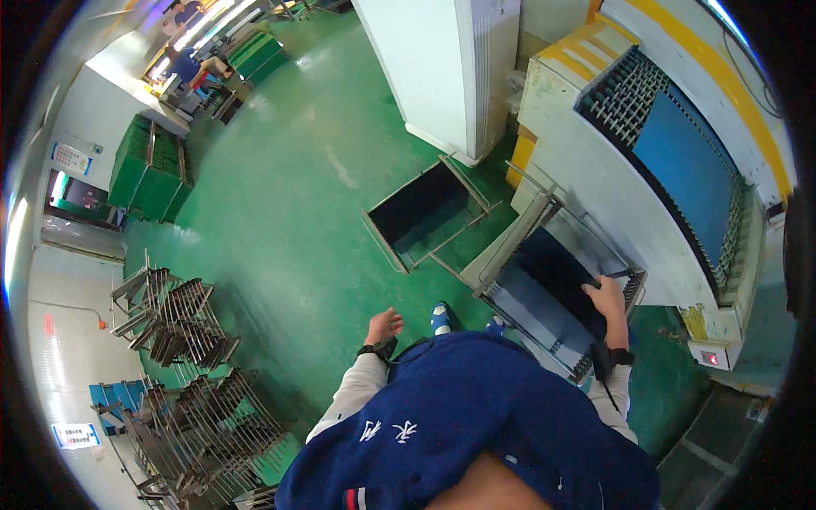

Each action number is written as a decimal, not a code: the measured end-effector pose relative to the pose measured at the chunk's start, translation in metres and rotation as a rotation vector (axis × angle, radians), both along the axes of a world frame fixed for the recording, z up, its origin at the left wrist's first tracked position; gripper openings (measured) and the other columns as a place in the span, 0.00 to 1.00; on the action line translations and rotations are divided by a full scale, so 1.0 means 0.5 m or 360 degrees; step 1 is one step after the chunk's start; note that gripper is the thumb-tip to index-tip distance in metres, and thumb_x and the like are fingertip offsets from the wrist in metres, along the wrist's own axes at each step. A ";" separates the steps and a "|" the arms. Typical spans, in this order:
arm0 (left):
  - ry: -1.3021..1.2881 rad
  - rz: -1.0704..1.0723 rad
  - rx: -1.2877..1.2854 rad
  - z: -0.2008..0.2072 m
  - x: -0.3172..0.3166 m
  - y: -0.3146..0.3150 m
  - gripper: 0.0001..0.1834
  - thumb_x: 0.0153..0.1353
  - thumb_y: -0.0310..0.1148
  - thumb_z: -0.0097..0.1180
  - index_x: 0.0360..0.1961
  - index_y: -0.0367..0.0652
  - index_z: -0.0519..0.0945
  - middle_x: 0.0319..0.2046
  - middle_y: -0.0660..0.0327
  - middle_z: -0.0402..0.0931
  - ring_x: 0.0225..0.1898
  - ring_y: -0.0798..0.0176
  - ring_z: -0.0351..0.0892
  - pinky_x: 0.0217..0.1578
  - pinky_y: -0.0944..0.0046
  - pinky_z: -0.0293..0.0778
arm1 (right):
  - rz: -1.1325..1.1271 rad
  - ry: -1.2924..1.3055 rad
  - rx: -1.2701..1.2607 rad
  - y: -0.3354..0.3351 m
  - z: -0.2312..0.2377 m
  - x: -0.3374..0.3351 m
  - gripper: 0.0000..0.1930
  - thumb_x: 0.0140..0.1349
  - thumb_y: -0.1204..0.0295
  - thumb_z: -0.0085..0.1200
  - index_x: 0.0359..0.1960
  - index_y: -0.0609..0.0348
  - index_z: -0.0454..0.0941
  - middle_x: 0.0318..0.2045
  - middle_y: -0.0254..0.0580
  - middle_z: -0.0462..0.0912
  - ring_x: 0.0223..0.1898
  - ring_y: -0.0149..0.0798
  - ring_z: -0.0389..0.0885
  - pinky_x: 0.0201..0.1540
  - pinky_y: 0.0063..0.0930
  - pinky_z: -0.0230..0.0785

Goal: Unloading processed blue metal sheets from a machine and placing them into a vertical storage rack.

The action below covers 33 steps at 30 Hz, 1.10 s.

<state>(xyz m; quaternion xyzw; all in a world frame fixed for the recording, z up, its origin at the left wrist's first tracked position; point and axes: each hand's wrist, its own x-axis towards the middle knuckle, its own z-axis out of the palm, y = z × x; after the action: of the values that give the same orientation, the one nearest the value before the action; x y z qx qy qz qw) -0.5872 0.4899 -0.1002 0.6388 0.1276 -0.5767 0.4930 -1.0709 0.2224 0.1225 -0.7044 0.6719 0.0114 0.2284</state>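
My right hand (pixel 605 297) grips the upper right edge of a dark flat panel (pixel 552 270) that stands in a metal rack (pixel 486 287) on my right. The fingertips are partly hidden behind that edge. Beside it in the same rack are blue-grey panels (pixel 531 299), packed close together. My left hand (pixel 384 326) hangs free in front of my body, fingers loosely bent and apart, with nothing in it. Just beyond the rack, a second metal frame (pixel 399 255) with dark panels (pixel 425 204) stands on the floor.
A conveyor machine (pixel 561 144) with rollers and a blue panel (pixel 684 161) on them lies to the right. A tall white cabinet (pixel 433 68) stands ahead. Metal racks (pixel 204 425) crowd the left wall, green bins (pixel 151 170) stand farther off, and a seated person (pixel 183 64) is far away.
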 end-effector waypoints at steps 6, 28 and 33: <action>-0.0057 -0.0017 0.0056 0.016 -0.013 0.002 0.17 0.58 0.38 0.50 0.44 0.37 0.68 0.35 0.54 0.73 0.30 0.57 0.73 0.27 0.61 0.72 | -0.0073 0.0063 -0.0005 0.003 0.012 0.011 0.21 0.45 0.58 0.57 0.35 0.62 0.77 0.34 0.55 0.78 0.40 0.53 0.75 0.42 0.39 0.66; -0.0130 -0.0015 0.0104 0.055 -0.033 0.007 0.21 0.57 0.39 0.51 0.47 0.36 0.67 0.40 0.52 0.73 0.34 0.55 0.75 0.29 0.62 0.74 | -0.0075 0.0068 0.0070 -0.005 -0.017 -0.006 0.24 0.46 0.56 0.57 0.42 0.60 0.76 0.41 0.51 0.76 0.45 0.49 0.73 0.47 0.37 0.65; -0.0090 -0.0061 0.0063 0.049 -0.030 0.007 0.22 0.57 0.40 0.50 0.48 0.35 0.66 0.41 0.51 0.72 0.36 0.54 0.75 0.29 0.61 0.73 | -0.0028 0.0013 -0.0140 0.001 -0.022 -0.007 0.20 0.44 0.59 0.58 0.33 0.63 0.78 0.32 0.55 0.78 0.38 0.53 0.76 0.40 0.40 0.67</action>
<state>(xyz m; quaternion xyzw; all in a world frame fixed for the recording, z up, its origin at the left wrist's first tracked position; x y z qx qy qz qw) -0.6022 0.4935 -0.0757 0.6669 0.1128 -0.5650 0.4726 -1.0743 0.2229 0.1114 -0.7078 0.6788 -0.0171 0.1946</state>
